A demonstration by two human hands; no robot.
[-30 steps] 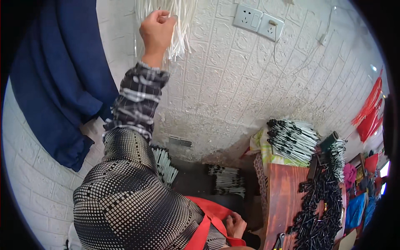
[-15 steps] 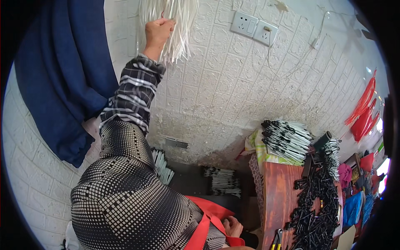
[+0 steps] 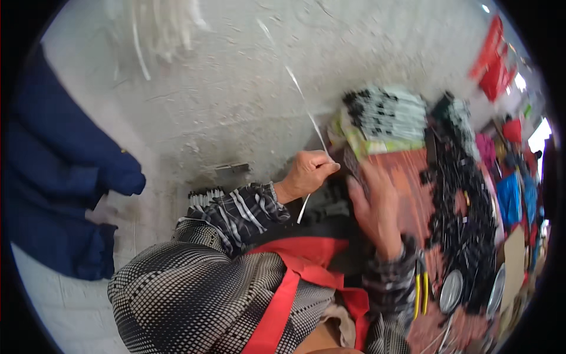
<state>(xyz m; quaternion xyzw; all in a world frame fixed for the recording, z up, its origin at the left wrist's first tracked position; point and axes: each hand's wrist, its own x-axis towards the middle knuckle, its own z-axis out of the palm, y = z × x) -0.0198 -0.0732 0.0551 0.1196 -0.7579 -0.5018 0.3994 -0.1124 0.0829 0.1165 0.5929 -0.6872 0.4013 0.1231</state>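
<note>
My left hand [image 3: 308, 173] is closed on a thin white cable tie [image 3: 309, 118], which runs up and to the left across the white wall and sticks out below my fist. My right hand [image 3: 377, 209] is open with fingers spread, just right of the left hand, over the edge of a reddish wooden table [image 3: 413, 177]. A bundle of white cable ties [image 3: 159, 26] hangs on the wall at the upper left, blurred. Both forearms wear plaid sleeves, above a red apron strap [image 3: 283, 295].
A dark blue cloth [image 3: 53, 159] hangs at the left. The table carries a stack of black-and-white bundled parts [image 3: 386, 112], a heap of black pieces [image 3: 466, 194], yellow-handled pliers [image 3: 420, 289] and round metal lids [image 3: 451, 290]. Red bags [image 3: 492, 59] hang at the upper right.
My left hand came down from the hanging bundle on the wall, with one white tie in it. The right hand rose from my lap to the table edge. The view swung right.
</note>
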